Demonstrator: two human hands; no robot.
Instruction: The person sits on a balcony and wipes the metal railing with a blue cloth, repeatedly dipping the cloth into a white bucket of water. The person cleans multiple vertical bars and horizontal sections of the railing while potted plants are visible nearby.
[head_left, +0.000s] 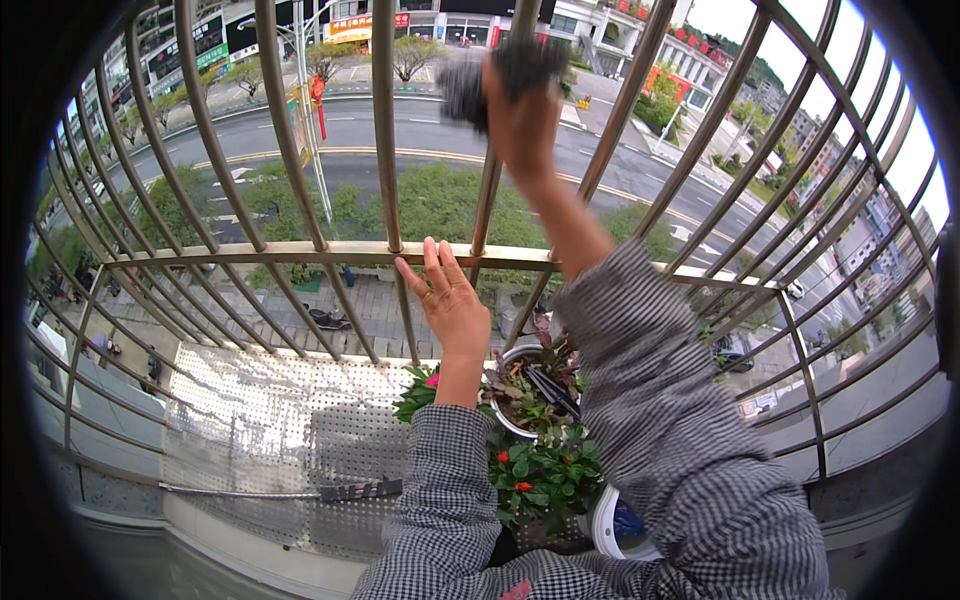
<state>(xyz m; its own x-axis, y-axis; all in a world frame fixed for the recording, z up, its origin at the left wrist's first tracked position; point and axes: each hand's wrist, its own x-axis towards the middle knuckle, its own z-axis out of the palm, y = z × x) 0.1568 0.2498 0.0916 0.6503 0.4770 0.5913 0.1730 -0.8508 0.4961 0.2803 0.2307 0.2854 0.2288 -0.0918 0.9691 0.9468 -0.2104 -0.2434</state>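
Note:
My right hand (521, 127) is raised high and closed around a dark, motion-blurred cloth (502, 79) beside an upright metal bar (491, 187) of the window cage. My left hand (456, 304) is lower, its fingers spread and resting against the horizontal metal rail (337, 255); it holds nothing. Below the hands, a white round pot (506, 420) contains reddish-leaved plants and a dark tool that I cannot identify. Red-flowered plants (551, 476) grow nearer to me, between my sleeves.
A perforated metal sheet (277, 420) forms the cage floor, with a thin rod (247, 492) lying across it. A white bucket (606, 525) stands by my right sleeve. Bars curve around both sides; a street (435, 131) lies beyond.

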